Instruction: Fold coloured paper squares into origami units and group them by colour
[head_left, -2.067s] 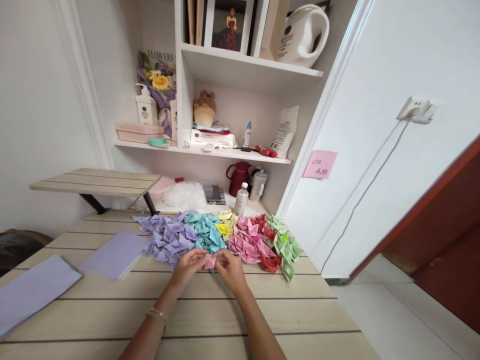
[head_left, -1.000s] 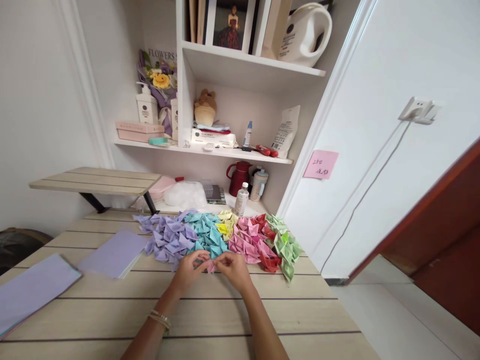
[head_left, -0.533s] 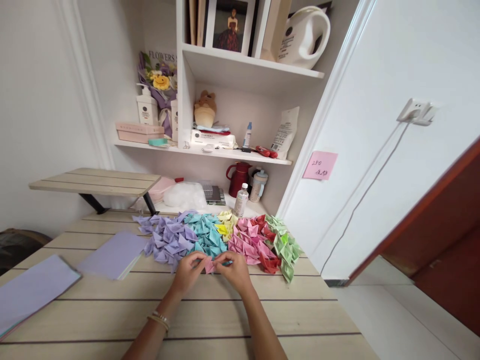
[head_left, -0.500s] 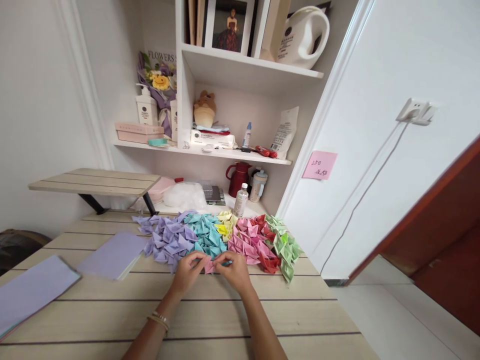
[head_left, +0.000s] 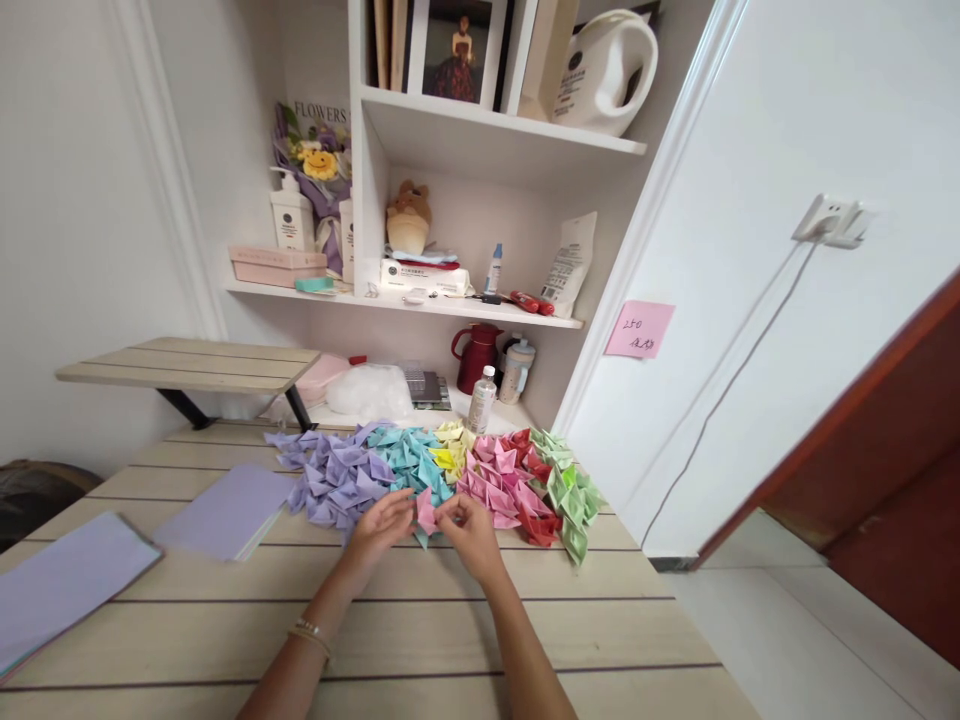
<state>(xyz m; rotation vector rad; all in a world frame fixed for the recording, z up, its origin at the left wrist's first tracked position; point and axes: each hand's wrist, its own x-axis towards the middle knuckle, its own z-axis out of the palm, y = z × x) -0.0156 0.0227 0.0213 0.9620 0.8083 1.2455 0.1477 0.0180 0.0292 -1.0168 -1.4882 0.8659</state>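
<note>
Between my fingertips is a small pink folded paper (head_left: 426, 511), pinched at its right side by my right hand (head_left: 471, 532). My left hand (head_left: 382, 525) is beside it on the left, fingers stretched and apart, holding nothing. Just beyond my hands lie heaps of origami pieces that look like little boats: purple ones (head_left: 341, 480), blue ones (head_left: 409, 458), yellow ones (head_left: 452, 455), pink ones (head_left: 499, 480), red ones (head_left: 538, 527) and green ones (head_left: 574, 500).
Purple paper sheets (head_left: 225, 508) lie left on the slatted table (head_left: 420, 630), with another paper stack (head_left: 71, 585) nearer the edge. A small raised stand (head_left: 191, 362) is at the back left. Behind the heaps are a clear bottle (head_left: 482, 400) and a red jug (head_left: 475, 358).
My left hand has let go of the pink paper, its fingers opening and moving slightly left. My right hand still pinches the paper, which now stands a little higher and shows more.
</note>
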